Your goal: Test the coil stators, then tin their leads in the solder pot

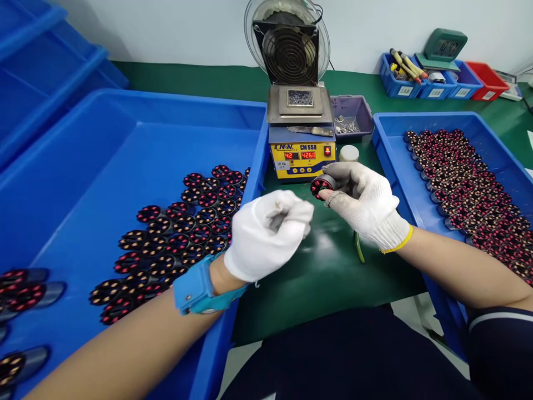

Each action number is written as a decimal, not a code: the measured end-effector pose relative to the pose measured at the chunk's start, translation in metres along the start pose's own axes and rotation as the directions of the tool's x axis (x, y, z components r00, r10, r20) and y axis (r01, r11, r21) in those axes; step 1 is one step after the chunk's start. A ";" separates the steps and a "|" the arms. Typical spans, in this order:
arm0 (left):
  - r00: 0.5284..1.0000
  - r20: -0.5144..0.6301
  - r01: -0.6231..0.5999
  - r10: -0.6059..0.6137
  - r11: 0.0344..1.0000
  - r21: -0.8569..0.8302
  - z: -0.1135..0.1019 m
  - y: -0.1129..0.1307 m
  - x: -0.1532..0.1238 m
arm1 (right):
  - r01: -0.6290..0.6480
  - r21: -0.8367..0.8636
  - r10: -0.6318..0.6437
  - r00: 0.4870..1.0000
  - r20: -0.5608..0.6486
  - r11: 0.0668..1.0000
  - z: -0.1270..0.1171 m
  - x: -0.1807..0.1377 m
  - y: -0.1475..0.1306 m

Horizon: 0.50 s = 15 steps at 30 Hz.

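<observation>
My right hand point(363, 201), in a white knit glove with a yellow cuff, pinches a small round black part point(323, 186) with pink-red tips showing in its face. The part is tilted in front of the yellow and blue CM558 solder pot point(302, 155). To its left my left hand point(271, 233), also gloved and with a blue strap on the wrist, has its fingers curled together; whatever they hold, if anything, is hidden. It is apart from the black part. Similar round parts point(208, 215), with pink or tan tips, stand in the left blue tray point(104, 166).
A right blue tray point(395, 150) is packed with rows of like parts. On the pot lies a knife point(311, 131); behind it stands a fan point(290, 53). A purple bin point(366, 119), a white-capped bottle point(348, 153), small bins point(402, 88) and a clock point(446, 44) are at the back.
</observation>
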<state>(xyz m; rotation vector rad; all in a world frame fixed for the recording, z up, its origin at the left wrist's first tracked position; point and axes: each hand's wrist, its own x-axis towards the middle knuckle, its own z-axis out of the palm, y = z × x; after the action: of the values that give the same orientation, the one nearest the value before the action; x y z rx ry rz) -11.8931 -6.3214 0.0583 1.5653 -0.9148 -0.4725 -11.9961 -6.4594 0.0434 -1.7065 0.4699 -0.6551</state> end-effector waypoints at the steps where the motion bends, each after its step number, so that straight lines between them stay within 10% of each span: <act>1: 0.999 0.022 -0.039 0.040 0.999 -0.030 -0.003 -0.001 -0.001 | 0.001 0.010 -0.001 1.000 -0.013 1.000 0.000 0.001 0.001; 11: 0.988 -0.027 0.154 -0.153 0.988 0.013 0.006 -0.005 0.009 | 0.084 -0.076 -0.085 0.996 -0.011 0.994 0.002 -0.004 -0.004; 15: 0.991 0.065 -0.123 0.117 0.986 0.109 0.000 -0.002 -0.003 | 0.100 -0.078 -0.103 0.994 -0.038 0.992 -0.001 -0.001 -0.001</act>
<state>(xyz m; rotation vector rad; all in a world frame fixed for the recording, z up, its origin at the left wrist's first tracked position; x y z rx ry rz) -11.8943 -6.3187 0.0558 1.5940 -1.0906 -0.3884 -11.9974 -6.4589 0.0439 -1.8008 0.4443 -0.7561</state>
